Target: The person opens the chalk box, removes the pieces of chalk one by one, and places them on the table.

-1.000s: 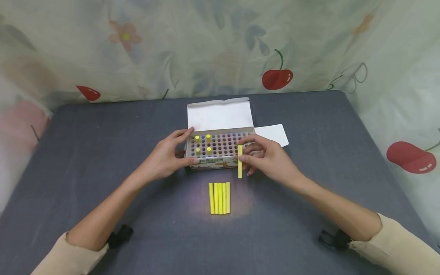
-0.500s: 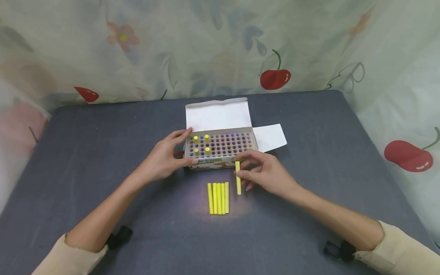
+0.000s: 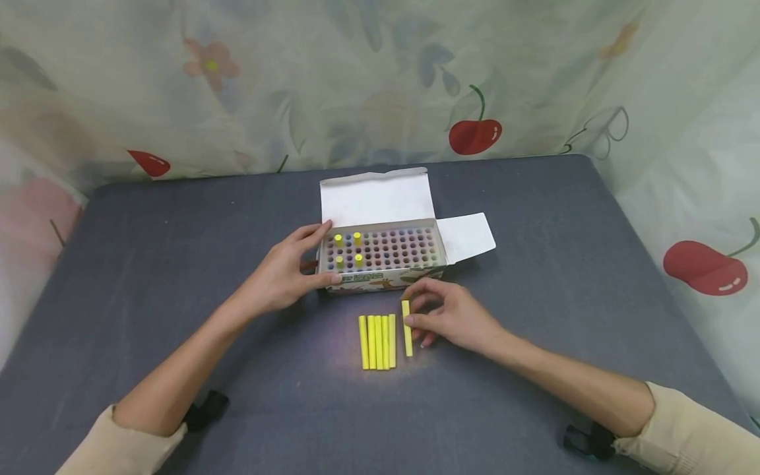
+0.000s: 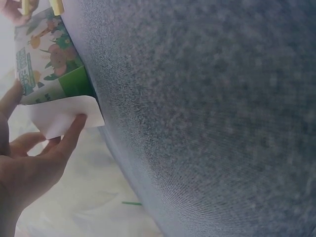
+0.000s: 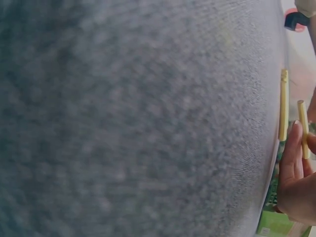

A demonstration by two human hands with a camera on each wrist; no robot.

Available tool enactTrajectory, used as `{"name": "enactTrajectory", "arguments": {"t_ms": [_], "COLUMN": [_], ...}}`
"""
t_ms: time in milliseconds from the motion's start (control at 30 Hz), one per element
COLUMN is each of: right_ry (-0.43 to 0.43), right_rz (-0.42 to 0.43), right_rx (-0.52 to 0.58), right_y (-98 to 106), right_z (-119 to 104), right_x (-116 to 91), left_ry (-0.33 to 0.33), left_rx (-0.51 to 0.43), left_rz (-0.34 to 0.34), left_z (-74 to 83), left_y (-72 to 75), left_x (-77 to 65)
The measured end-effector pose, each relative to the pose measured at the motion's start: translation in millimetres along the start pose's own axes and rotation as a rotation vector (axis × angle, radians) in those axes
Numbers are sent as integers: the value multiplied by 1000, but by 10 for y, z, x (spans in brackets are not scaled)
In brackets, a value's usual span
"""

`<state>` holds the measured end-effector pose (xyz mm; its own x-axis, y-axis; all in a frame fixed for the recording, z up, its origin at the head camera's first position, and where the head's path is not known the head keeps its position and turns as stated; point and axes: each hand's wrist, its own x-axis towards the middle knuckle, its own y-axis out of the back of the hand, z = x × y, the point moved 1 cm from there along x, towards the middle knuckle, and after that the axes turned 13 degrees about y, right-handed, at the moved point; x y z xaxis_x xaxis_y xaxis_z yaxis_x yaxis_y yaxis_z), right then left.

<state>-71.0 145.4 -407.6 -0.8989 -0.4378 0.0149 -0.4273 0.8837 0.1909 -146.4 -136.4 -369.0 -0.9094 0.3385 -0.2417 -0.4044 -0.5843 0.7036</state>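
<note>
An opened chalk box (image 3: 388, 280) with a perforated tray stands mid-table, its white lid (image 3: 378, 199) folded back. Four-sided holes cannot be made out; several yellow chalk sticks (image 3: 359, 261) poke up at its left end. My left hand (image 3: 284, 269) holds that end, thumb on the front and a finger at the back corner; the left wrist view shows fingers against a white end flap (image 4: 64, 114). My right hand (image 3: 456, 318) pinches a yellow chalk stick (image 3: 408, 340) between thumb and fingers, just right of a row of yellow chalk sticks (image 3: 378, 343). The right wrist view shows this held stick too.
A white side flap (image 3: 466, 237) sticks out from the box's right end. The dark grey cloth-covered table (image 3: 285, 409) reaches back to a hanging patterned curtain (image 3: 368, 86). Dark straps (image 3: 590, 441) sit near the sleeve cuffs.
My right hand has carried the chalk stick from the box's front right corner toward me and slightly left, down beside the row. My left hand stays at the box.
</note>
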Motion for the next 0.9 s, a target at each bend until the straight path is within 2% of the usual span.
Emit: {"name": "enactTrajectory", "arguments": {"t_ms": [267,567,700,900], "right_ry": [-38,-71,-70,-73], "right_rz": [-12,-7,0,1], "right_rx": [20,-14,-42,-27], "right_y": [-54,-73,-77,-79], "right_z": [69,116,123,113], "right_x": [-2,16,25,34], "left_ry": [-12,-16,-17,-15], "left_rx": [-1,5,0,-7], "left_rz": [-6,-8,-9,-7], "left_z": [-1,5,2,3], "left_y": [4,-1,-2,0], "left_x": [-7,-10,-12,-6]}}
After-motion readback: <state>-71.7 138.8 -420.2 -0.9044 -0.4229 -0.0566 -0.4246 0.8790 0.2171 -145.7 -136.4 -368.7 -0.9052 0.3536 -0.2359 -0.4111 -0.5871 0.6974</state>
